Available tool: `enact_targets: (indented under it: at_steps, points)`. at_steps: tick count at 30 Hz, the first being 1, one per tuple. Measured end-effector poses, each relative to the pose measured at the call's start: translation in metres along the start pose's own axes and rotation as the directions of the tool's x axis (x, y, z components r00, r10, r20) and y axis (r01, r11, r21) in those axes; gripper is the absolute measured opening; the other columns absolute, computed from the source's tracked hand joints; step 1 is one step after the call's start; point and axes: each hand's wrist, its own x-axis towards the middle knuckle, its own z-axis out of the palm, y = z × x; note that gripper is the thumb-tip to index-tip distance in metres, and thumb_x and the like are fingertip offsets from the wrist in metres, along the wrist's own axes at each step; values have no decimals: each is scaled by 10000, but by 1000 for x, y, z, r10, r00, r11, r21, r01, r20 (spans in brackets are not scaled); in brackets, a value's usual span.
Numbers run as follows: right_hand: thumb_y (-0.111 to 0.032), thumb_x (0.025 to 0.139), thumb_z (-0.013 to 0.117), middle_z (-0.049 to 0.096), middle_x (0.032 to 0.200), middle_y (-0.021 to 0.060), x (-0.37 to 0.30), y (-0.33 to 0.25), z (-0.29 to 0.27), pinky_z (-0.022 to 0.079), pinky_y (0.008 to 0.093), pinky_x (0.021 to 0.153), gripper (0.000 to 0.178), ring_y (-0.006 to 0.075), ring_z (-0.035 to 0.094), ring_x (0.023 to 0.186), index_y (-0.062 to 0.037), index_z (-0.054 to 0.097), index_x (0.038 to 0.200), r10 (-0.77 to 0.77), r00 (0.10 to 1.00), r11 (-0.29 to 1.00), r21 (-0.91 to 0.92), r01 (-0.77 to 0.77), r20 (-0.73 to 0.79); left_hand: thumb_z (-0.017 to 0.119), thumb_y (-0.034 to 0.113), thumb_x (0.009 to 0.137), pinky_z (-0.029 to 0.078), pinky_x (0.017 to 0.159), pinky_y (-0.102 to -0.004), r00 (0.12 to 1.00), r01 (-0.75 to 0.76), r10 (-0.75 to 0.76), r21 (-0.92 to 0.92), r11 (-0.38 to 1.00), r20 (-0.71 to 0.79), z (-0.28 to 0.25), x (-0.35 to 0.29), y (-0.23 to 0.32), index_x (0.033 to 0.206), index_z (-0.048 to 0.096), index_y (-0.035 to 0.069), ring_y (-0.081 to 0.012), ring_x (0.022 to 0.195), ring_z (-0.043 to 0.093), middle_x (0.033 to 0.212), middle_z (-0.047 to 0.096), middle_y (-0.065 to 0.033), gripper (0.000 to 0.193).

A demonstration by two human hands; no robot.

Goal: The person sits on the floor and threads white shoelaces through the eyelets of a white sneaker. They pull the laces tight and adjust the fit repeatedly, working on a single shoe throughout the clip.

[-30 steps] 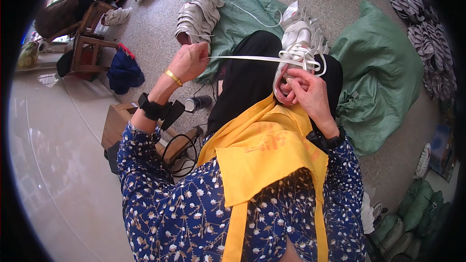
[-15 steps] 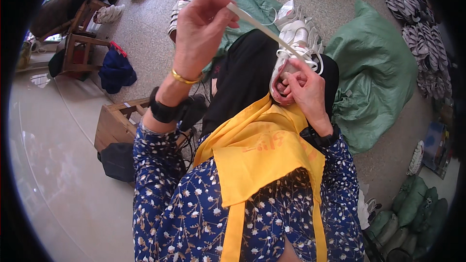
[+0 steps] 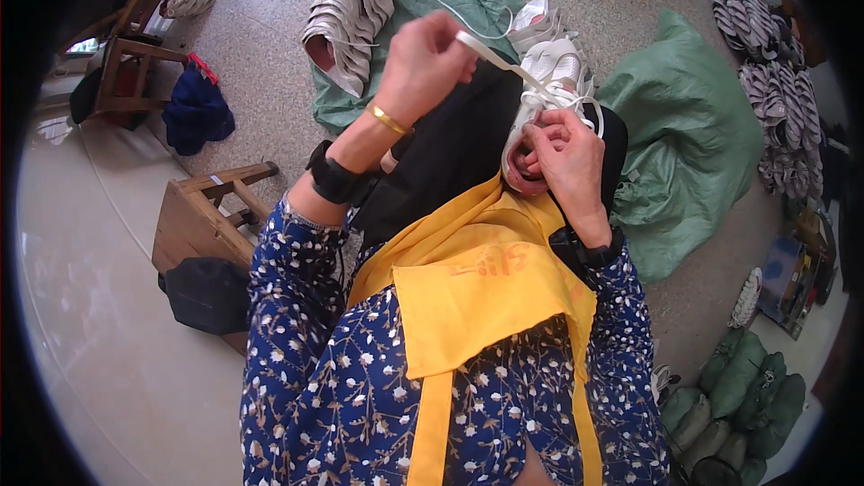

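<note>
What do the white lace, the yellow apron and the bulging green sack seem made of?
White lace: probably woven textile, matte, as it forms a flat, bending strip. Yellow apron: likely cloth with a dull finish, judging by its soft folds. Bulging green sack: perhaps woven plastic, slightly glossy, since its creases catch the light; the weave can't be confirmed.

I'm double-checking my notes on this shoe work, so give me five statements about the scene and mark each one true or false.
1. The left hand has its grip on a white lace. True.
2. The apron is green. False: the apron is yellow.
3. The right hand is at the opening of the white shoe. True.
4. The dark blue cloth is on the right side of the picture. False: the dark blue cloth is on the left side.
5. A bulging green sack lies to the right of the white shoe. True.
</note>
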Motion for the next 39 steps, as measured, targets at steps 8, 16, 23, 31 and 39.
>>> enact_targets:
  at_steps: [8,16,23,31,39]
  points:
    - [-11,951,676,718,781,95,-7,1,4,556,251,514,269,130,719,626,54,594,1199,-59,995,993,96,67,-86,631,169,1000,581,657,-241,941,196,-211,82,977,263,17,-18,-23,954,648,-18,-104,715,690,840,722,-71,193]
    - [17,947,658,717,801,91,-5,10,-3,575,256,550,268,118,716,648,41,644,1214,-70,990,992,93,82,-125,653,162,1002,581,730,-243,956,254,-198,-280,926,215,35,-17,-41,996,643,10,-108,775,688,910,715,-72,152]
    - [-45,930,720,738,800,80,-8,-8,2,568,236,541,148,105,712,629,58,701,1033,65,997,997,31,-64,-47,686,114,974,601,687,-268,977,163,-150,-74,984,153,51,-9,-54,974,633,-23,-127,750,714,881,724,-92,147]
    - [-5,942,695,733,830,67,-6,-3,8,561,217,542,157,88,701,645,73,680,1077,119,992,976,188,-108,-50,681,98,965,570,635,-244,995,55,-65,123,991,75,60,-11,-53,930,630,-39,-126,717,726,800,734,-85,150]
    - [0,937,699,736,853,57,-7,4,8,558,221,544,155,83,700,652,72,681,1073,112,992,975,200,-98,-61,680,13,719,508,568,-348,982,-158,188,415,896,-31,70,-14,-48,846,662,-12,-244,615,692,668,657,-162,130]
